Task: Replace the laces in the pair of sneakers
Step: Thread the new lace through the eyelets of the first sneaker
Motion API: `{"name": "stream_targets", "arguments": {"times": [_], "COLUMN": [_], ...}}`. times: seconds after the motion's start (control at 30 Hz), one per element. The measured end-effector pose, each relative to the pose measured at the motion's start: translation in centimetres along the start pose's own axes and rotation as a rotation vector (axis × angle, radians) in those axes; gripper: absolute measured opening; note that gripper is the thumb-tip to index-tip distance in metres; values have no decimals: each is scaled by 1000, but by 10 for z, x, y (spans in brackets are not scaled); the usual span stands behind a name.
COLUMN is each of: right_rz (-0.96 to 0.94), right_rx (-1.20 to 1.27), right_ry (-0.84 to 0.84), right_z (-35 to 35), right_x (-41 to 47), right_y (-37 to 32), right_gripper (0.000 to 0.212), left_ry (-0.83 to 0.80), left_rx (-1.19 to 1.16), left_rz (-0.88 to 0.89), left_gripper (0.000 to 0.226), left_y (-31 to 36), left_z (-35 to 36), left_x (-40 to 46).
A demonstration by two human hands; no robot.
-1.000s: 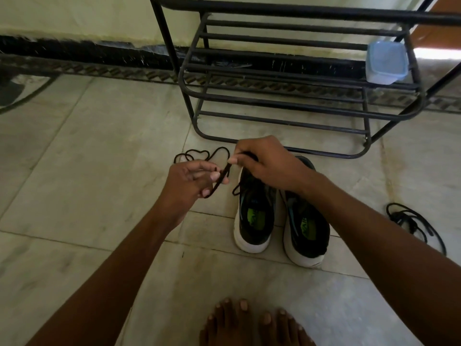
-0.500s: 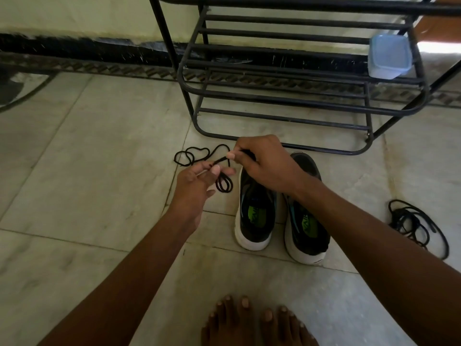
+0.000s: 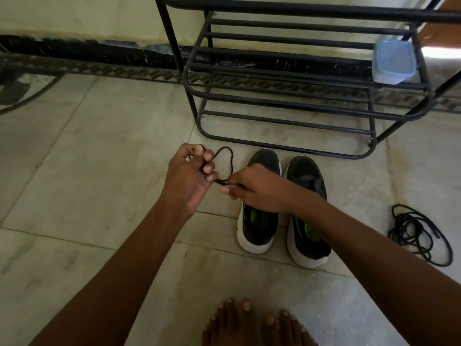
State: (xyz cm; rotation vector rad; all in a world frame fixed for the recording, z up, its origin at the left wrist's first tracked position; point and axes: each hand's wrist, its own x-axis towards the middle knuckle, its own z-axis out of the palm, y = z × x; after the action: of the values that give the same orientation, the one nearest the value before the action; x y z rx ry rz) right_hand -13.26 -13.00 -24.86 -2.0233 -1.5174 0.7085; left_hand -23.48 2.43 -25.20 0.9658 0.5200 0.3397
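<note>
Black lace (image 3: 228, 159) is looping between both hands, just left of the two sneakers (image 3: 259, 203) on the floor tile; left hand (image 3: 190, 178) is curling round bunched cord, right hand (image 3: 252, 189) is pinching the other stretch near its end; risk imo: the slack is kinking or knotting in the left fist, or the tip is slipping from the pinch before reaching an eyelet; the tangled spare lace (image 3: 419, 233) lying well to the right could get mixed up w/ this one; no brand or writing is showing legibly, only green insole marks, too blurred to read.
</note>
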Motion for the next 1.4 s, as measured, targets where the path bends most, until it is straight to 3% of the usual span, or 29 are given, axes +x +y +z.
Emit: {"name": "stream_targets", "arguments": {"times": [0.07,0.13,0.3,0.47,0.57,0.7,0.8,0.9,0.97,1.23,1.4], "right_rz": [-38,-59,-123,-104,-95,-41,-17,10,8,37,-6], "right_rx": [-38,-49,-96,-135,-155,-104,13,72,81,129,94], "right_ry": [34,120,299,377,424,517,484,362,327,460,282], "right_z": [-11,-22,-41,-45,-38,-14,7,33,46,22,0], "right_x": [0,1,6,10,10,2,0,0,1,-1,-2], "right_y": [1,4,8,11,12,9,0,-8,-10,-1,3], "right_gripper": [39,33,19,31,33,26,21,20,18,34,33], "left_ry": [-2,-47,-167,-259,-203,40,139,36,-8,0,-12], "left_rx": [383,608,697,721,811,691,336,-187,-307,78,64], "left_rz": [136,202,188,190,229,218,-18,-109,-96,-25,-159], "left_gripper": [17,15,11,14,17,22,23,15,13,26,23], "left_y": [-1,-2,-9,-16,-19,-23,-22,-15,-9,1,-12], "left_z": [-4,-6,2,4,8,6,2,2,5,7,-1], "left_x": [0,-2,-14,-19,-17,-10,-3,3,4,1,-9]}}
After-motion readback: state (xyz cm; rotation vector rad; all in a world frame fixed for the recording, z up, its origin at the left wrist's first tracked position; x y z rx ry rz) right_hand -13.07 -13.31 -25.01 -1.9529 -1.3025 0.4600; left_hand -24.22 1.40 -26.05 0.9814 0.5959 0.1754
